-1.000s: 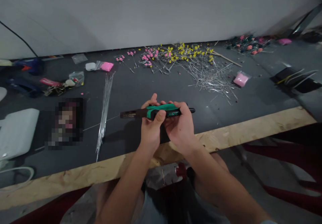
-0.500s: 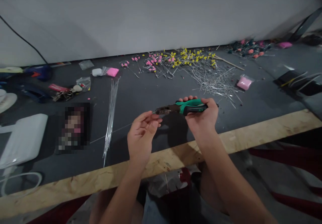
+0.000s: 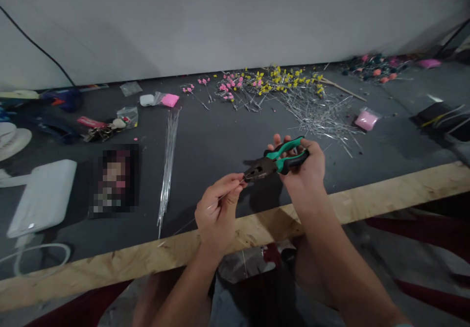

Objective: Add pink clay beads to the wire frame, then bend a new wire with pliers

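Observation:
My right hand (image 3: 306, 168) is closed around the green and black handles of a pair of pliers (image 3: 265, 166), whose dark jaws point left. Between the thumb and fingers of my left hand (image 3: 222, 204) I pinch a thin wire (image 3: 189, 222). Its near end meets the tip of the jaws; whether the jaws grip it is too small to tell. The rest of the wire slants down and left, towards the table's front edge. Left of my hands lies a bundle of straight silvery wires (image 3: 168, 170).
Behind my hands lie wire stems with pink heads (image 3: 229, 86) and yellow heads (image 3: 284, 80), beside a pile of loose wires (image 3: 319, 111). A pink packet (image 3: 366, 119) is at right. Keys (image 3: 97, 133) and a white power bank (image 3: 43, 197) sit left. A wooden strip (image 3: 352, 198) edges the table.
The pliers have tilted, with their jaws lower. My left hand has moved slightly right and now pinches the wire more closely; the wire's far end has swung down towards the table edge.

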Demonstrator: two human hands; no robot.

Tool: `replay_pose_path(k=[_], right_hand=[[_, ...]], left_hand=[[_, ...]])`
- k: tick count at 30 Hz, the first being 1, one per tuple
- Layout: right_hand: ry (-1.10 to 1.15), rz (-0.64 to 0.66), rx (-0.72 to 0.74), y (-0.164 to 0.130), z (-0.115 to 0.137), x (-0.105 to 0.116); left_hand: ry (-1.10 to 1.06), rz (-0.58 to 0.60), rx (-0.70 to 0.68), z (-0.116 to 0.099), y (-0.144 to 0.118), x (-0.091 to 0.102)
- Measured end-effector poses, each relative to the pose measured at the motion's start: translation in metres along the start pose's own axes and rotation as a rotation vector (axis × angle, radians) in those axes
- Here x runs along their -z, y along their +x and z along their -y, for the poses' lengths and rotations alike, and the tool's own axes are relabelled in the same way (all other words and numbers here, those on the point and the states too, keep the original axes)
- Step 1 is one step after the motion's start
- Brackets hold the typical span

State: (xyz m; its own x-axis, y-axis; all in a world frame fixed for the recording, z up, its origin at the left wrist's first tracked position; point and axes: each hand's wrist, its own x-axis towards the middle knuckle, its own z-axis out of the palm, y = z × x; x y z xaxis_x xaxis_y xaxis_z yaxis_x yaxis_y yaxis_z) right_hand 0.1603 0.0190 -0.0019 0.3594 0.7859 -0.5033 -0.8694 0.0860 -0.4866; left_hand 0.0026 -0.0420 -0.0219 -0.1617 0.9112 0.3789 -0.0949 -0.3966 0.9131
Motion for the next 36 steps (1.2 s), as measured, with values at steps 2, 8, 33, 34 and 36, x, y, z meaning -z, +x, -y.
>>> replay_pose_path(k=[2, 8, 33, 34, 36], right_hand=[[0.007, -0.018, 0.012, 0.001, 0.002, 0.000], [0.008, -0.007, 0.023, 0.002, 0.011, 0.000], [0.100, 0.023, 0.036, 0.005, 0.026, 0.006], [0.106, 0.020, 0.033, 0.005, 0.025, 0.006], [0.114, 0.017, 0.024, 0.005, 0.024, 0.005]], left_hand=[[-0.020, 0.000, -0.038, 0.000, -0.003, -0.003], [-0.117, 0.000, -0.021, -0.001, -0.002, -0.012], [-0.091, -0.007, -0.001, 0.002, -0.003, -0.029], [-0.091, -0.010, -0.005, 0.002, -0.003, -0.029], [-0.080, -0.028, -0.011, 0.003, -0.003, -0.030]])
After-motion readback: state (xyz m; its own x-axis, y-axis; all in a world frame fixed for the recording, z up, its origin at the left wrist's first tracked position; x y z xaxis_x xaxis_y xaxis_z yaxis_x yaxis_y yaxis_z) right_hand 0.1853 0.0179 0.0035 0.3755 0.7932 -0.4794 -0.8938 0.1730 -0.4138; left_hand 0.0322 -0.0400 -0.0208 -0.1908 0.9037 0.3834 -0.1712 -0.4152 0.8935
